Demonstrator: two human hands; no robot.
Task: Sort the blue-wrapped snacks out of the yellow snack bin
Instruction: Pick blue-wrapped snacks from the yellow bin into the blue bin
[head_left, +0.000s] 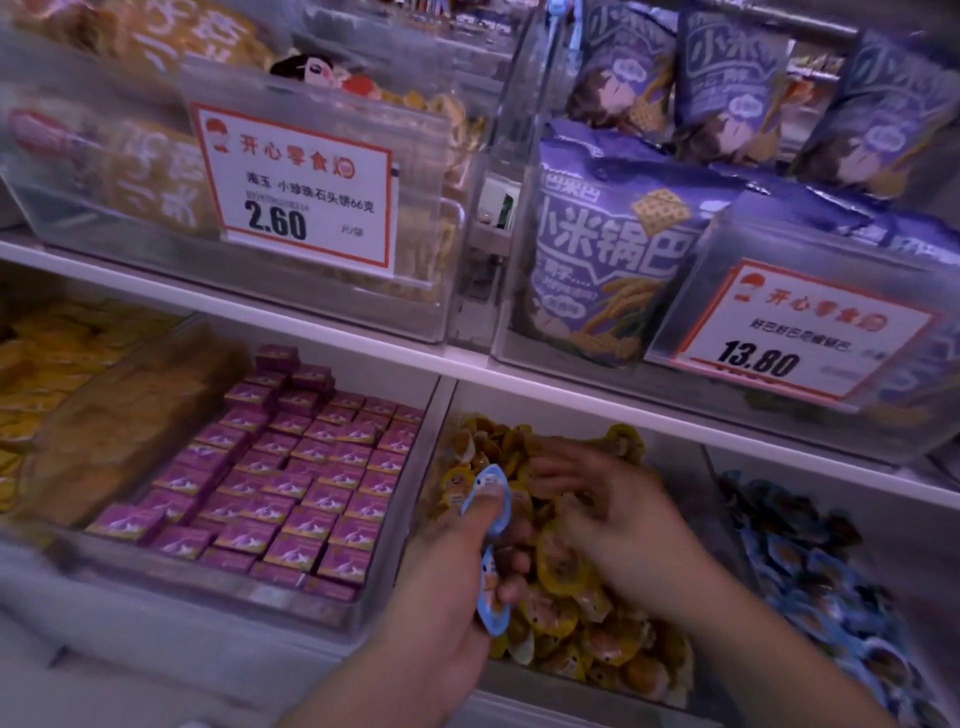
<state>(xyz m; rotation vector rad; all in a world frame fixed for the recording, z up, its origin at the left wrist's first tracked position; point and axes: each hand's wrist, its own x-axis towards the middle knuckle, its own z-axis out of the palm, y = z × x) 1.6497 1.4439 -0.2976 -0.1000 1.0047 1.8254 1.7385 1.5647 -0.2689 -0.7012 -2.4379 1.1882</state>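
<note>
A clear bin (441, 457) on the lower shelf is heaped with small yellow-wrapped snacks (566, 603). My left hand (457, 566) is over the bin's left side and grips blue-wrapped snacks (491, 597), one sticking up past the thumb and another hanging below the fingers. My right hand (618, 525) reaches into the middle of the yellow pile with fingers spread among the packets; it is blurred, and I cannot see anything in it. The neighbouring bin to the right holds blue-wrapped snacks (810, 571).
Left of the yellow bin stands a bin of purple boxes (291, 483), then yellow packets (36, 364) at far left. The upper shelf carries bins of purple snack bags (613, 249) and yellow bags, with price tags (301, 192) on the fronts.
</note>
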